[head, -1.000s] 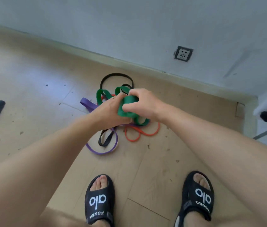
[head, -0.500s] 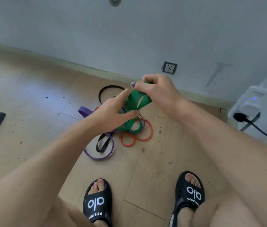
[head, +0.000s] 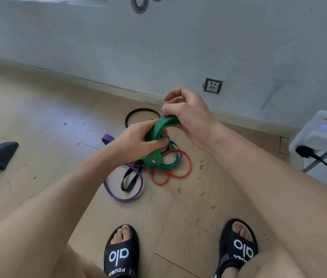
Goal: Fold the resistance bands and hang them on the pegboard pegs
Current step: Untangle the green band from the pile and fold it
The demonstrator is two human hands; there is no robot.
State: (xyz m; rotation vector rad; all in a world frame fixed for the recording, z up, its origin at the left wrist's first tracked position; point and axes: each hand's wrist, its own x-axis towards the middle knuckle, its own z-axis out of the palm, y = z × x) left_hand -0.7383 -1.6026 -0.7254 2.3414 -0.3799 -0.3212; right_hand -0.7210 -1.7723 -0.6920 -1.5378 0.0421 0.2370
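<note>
**Green band gathered for folding above the pile**

The floor (head: 38, 117) carries the loose pile; take the wall socket (head: 212, 86) as landmark. Below and left of it, the purple band (head: 122, 195), orange band (head: 178, 174) and black band (head: 141, 111) lie tangled, apparently awaiting their turn. Just below the socket, the green band (head: 159, 129) is lifted clear, probably to double it. The left hand (head: 136, 140) grips its gathered loops with curled fingers; the right hand (head: 188, 115) pinches the top end, keeping the fold taut.
</note>
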